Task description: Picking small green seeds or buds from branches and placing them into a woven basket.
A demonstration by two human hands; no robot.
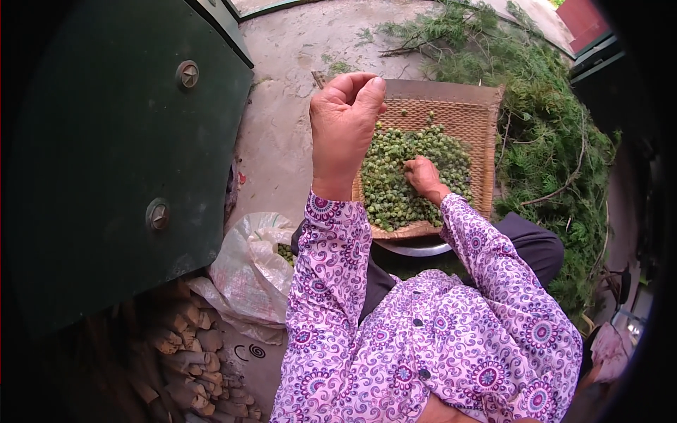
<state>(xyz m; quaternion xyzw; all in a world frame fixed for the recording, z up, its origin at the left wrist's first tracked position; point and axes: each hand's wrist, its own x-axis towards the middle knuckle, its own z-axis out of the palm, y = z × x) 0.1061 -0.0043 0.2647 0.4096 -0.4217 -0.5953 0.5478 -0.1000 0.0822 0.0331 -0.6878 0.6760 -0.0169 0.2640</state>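
A woven winnowing basket [488, 151] lies in front of me, heaped with small round green cones [391, 187] that look like those of a conifer. My left hand [344, 134] is raised high at the basket's left side, its fingers curled and the thumb pressed against the index finger. Whatever it may hold is hidden or too small to see. My right hand [426, 176] reaches down to the heap's middle, fingertips pinched together among the cones. What sits between those fingertips I cannot make out. Below the basket's near edge shows the rim of a metal basin [416, 250].
Cut green conifer branches [550, 169] pile up along the right. A whitish woven plastic sack [250, 271] with green bits inside stands to my left. Behind it rises a dark green metal door [134, 134], and stacked firewood [190, 359] lies at lower left.
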